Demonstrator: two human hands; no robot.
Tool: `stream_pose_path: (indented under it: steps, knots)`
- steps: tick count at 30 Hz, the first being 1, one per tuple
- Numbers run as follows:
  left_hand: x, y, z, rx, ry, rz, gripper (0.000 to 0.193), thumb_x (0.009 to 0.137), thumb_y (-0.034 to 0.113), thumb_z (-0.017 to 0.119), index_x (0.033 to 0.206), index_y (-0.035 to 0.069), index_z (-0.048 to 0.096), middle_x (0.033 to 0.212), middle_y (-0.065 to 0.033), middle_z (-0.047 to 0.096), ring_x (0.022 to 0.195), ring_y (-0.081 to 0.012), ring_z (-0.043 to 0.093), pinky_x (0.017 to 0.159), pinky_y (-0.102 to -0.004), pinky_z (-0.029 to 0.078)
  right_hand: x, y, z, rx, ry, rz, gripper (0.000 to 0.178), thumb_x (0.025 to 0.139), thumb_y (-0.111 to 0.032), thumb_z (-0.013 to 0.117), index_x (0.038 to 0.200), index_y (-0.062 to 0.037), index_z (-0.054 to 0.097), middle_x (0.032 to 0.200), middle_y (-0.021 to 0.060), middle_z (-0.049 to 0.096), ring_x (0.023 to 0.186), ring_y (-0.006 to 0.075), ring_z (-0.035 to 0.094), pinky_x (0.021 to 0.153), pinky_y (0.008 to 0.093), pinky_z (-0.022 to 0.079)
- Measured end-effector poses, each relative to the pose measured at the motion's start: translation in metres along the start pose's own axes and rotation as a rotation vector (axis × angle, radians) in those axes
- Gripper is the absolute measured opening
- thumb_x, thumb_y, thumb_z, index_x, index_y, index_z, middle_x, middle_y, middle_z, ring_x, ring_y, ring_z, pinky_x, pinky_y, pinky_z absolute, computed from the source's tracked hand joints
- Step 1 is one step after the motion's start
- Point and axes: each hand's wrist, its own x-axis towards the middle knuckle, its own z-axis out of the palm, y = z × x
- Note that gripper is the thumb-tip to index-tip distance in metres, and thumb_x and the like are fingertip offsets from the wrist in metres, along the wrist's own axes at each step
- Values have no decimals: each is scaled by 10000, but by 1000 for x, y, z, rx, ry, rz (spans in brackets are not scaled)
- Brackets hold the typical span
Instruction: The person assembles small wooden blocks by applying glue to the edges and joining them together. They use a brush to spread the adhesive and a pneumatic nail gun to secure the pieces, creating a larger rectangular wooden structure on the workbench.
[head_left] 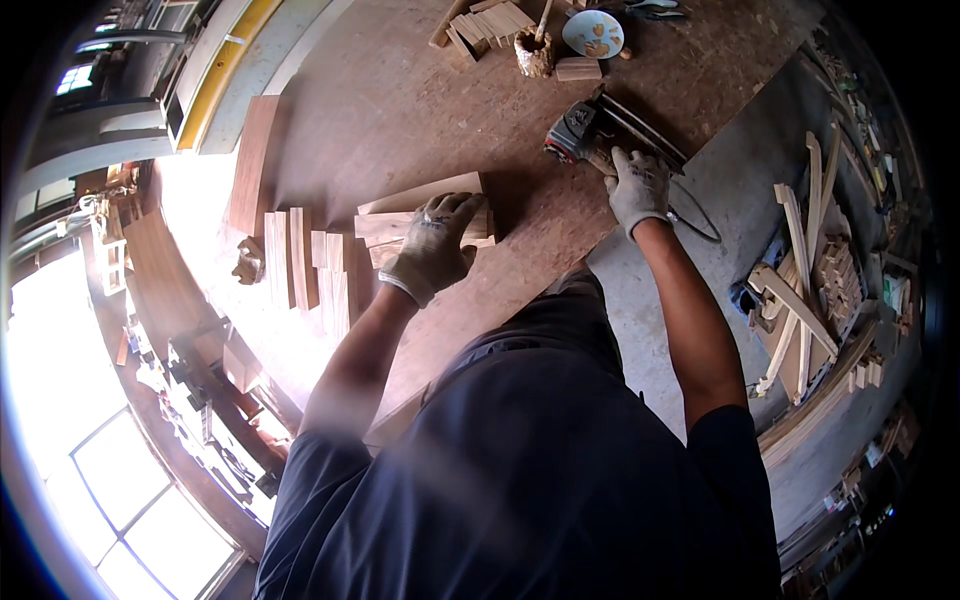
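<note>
My left hand (432, 248), in a pale work glove, lies on a small assembly of wooden boards (385, 226). Its fingers stretch across the upper faces and the thumb stands apart. A longer board (420, 193) angles along the far side of these pieces. To the right, my gloved right hand (638, 190) is closed at the handle of a nail gun (578, 132) with a dark body and a long magazine. The gun is at the table's right edge. My palm hides part of the grip.
Upright wood blocks (303, 258) and a tall board (254, 165) stand left on the brown worktable (430, 120). A glue-smeared pot (534, 54), a white bowl (592, 36) and stacked blocks (490, 25) are at the far side. An air hose (703, 222) hangs right; wooden strips (800, 270) lie beyond.
</note>
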Motion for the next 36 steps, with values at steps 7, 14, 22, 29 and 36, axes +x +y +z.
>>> stream_pose_path:
  steps: [7, 14, 22, 29, 36]
  knots:
    - [3, -4, 3, 108, -54, -24, 648, 793, 168, 852, 1393, 78, 622, 1337, -168, 643, 1292, -400, 575, 1060, -509, 504, 3, -27, -15, -56, -21, -12, 766, 877, -302, 801, 1553, -109, 498, 1184, 175, 695, 1109, 375, 661, 1031, 523, 474]
    - [10, -20, 16, 155, 19, 69, 444, 799, 161, 809, 1220, 94, 685, 1200, -131, 684, 1159, -376, 632, 941, -508, 560, 30, -16, 21, 13, -102, 42, 765, 880, -232, 755, 1577, -104, 466, 1237, 191, 693, 1106, 401, 682, 965, 505, 549]
    - [12, -18, 17, 157, 15, 75, 423, 794, 170, 789, 1198, 94, 692, 1168, -129, 683, 1141, -366, 635, 931, -508, 556, -32, -12, -67, 426, -101, -23, 417, 844, -217, 753, 1228, -61, 715, 1013, 265, 738, 935, 449, 718, 854, 530, 588]
    - [8, -9, 23, 185, -16, 76, 509, 811, 195, 810, 1290, 113, 657, 1200, -128, 673, 1155, -362, 627, 962, -514, 537, -92, -16, -108, 1055, -215, -144, 252, 848, -142, 788, 1062, -12, 764, 950, 196, 796, 857, 254, 797, 789, 385, 621]
    - [8, 5, 0, 171, -81, 56, 611, 821, 238, 854, 1373, 107, 627, 1328, -136, 653, 1271, -358, 581, 1055, -506, 501, -103, -41, -93, 1194, -361, 9, 260, 871, -168, 786, 1099, -41, 780, 963, 146, 814, 976, 244, 793, 863, 383, 617]
